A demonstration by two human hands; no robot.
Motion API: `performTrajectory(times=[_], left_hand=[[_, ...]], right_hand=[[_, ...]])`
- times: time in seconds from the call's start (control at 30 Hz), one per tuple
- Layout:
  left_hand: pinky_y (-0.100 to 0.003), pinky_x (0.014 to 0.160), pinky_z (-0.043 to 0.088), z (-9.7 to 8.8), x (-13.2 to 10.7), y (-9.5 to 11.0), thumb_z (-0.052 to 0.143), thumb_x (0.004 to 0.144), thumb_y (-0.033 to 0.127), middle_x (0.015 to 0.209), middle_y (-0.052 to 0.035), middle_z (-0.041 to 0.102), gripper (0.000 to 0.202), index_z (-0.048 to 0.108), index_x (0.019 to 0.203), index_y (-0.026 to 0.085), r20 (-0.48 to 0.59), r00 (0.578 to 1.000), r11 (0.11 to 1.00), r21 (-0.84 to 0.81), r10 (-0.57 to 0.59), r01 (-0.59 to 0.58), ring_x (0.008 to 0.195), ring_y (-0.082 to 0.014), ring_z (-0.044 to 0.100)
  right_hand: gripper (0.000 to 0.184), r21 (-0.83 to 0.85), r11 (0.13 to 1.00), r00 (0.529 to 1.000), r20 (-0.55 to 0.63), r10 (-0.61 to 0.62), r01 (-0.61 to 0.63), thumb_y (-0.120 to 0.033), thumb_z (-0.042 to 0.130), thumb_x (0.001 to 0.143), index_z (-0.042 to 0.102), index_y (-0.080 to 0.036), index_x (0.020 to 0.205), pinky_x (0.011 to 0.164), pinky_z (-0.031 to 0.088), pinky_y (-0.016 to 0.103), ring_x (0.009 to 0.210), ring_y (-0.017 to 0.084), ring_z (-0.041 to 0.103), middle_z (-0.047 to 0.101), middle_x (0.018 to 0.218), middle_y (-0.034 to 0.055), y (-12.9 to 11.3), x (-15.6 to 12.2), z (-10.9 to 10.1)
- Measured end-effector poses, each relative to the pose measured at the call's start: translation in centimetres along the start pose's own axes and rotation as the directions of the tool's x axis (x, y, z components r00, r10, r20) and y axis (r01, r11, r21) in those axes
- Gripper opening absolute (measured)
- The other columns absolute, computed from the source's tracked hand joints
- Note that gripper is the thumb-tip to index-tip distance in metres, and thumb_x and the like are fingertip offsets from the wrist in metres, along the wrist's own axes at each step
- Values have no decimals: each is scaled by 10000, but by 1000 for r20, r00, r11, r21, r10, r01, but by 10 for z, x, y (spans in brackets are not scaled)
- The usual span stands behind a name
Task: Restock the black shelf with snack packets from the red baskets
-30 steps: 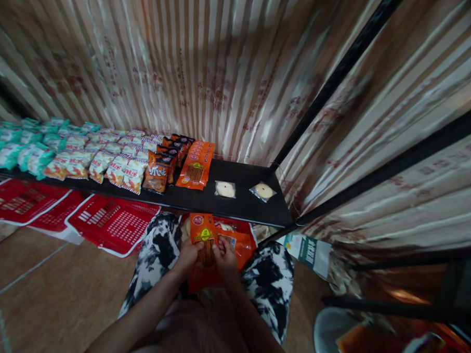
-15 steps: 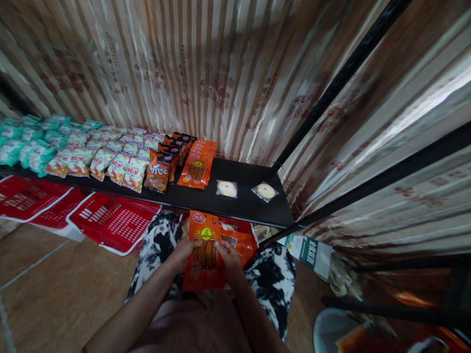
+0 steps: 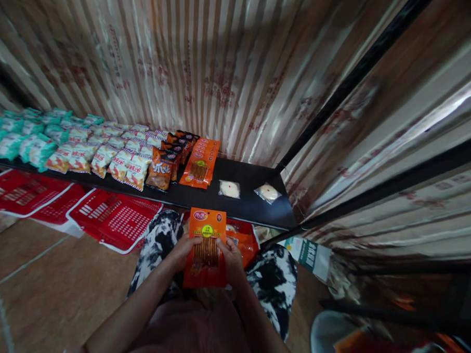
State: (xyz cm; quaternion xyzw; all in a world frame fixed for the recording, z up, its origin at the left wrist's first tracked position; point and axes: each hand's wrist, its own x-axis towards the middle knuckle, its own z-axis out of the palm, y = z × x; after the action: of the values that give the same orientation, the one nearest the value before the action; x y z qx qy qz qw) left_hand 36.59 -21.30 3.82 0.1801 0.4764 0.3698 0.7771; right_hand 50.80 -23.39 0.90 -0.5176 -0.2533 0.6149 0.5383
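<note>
Between both hands, above my lap, is an orange snack packet with a clear window showing brown sticks. My left hand grips its left edge, thumb on the front. On the opposite edge my right hand pinches it the same way. Behind it, partly hidden, more orange packets lie in a red basket between my knees. On the black shelf ahead lie similar orange packets, stacked on one another. To their right are two small clear-wrapped white cakes.
Rows of orange-brown bags, white snack bags and teal bags fill the shelf's left part. Red baskets sit below it. Black frame bars cross on the right, before a striped curtain. A white-rimmed tub stands lower right.
The packet in my hands has straightened slightly and its front faces me more squarely. Both hands keep their hold. The view has shifted a little.
</note>
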Motion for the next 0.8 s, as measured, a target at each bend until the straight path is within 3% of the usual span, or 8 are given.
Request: performTrajectory(times=[0.13,0.27,0.47,0.8], left_hand=[[-225,459,420,-5,3,-2,657,628,179,638,-42,652,305,626,918,89,62,997,999,-20,50,-48,454,-117,544],[-235,531,455,-9,4,-1,686,615,209,669,-49,665,283,635,868,95,22,995,995,-11,96,-96,556,-146,604],[-247,572,471,-13,6,3,657,662,242,633,-31,668,225,647,836,99,-48,989,989,31,143,-142,592,-164,624],[-283,667,497,-24,24,0,607,688,237,742,-44,687,233,643,887,123,-66,979,981,20,195,-194,716,-186,647]], right_hand=[[370,-21,1000,995,-103,4,-6,-433,728,564,632,-199,835,586,488,289,675,205,641,699,729,12,-2,9,-1],[334,-33,999,990,-144,3,-7,-417,736,557,631,-211,799,606,493,285,670,192,638,697,716,-2,-4,15,0],[361,-106,994,991,-129,25,-39,-462,693,592,632,-194,826,598,500,298,669,201,645,701,729,19,-4,16,6],[398,-141,989,997,-63,41,-50,-480,707,569,618,-189,825,598,495,286,688,200,651,690,682,7,3,18,9]])
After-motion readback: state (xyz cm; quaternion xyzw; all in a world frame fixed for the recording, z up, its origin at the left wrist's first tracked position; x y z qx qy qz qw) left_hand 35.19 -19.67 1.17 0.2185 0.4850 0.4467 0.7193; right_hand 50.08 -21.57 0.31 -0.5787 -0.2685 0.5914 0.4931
